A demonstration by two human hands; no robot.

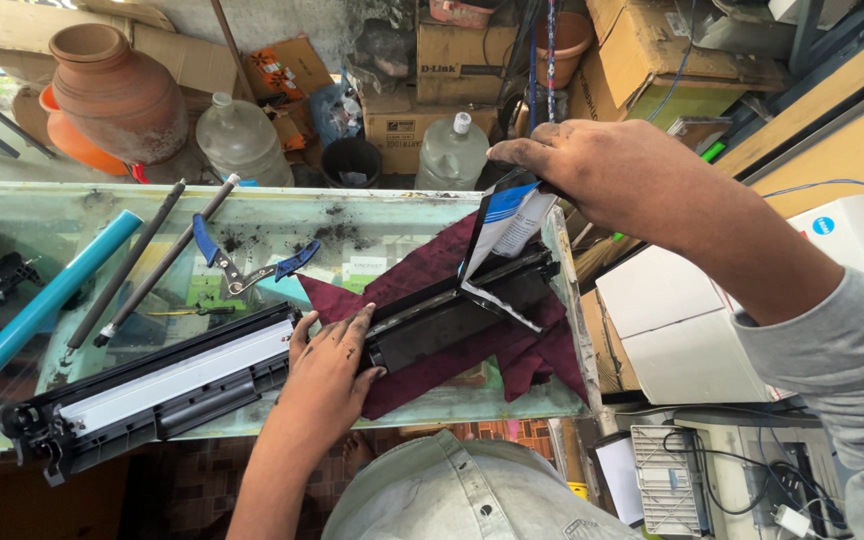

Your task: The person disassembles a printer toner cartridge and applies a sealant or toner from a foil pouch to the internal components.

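The person's right arm wears a long grey sleeve [842,350] of soft knit cloth, pushed up so that the forearm below it is bare. The left arm is bare from the elbow down, with no watch or ring, and both the left hand [327,375] and the right hand [592,165] are smudged with black powder on fingers and knuckles. Below, a grey shirt [452,495] with a stitched seam and small buttons shows

The right hand [602,175] holds a white and blue packet [508,225] tilted at the counter's far right end. Behind the counter, brown cardboard boxes [452,55] are stacked against the wall, one with an orange printed flap [277,70]. Plain white boxes [682,320] stand to the right, one bearing a round blue label [823,225].
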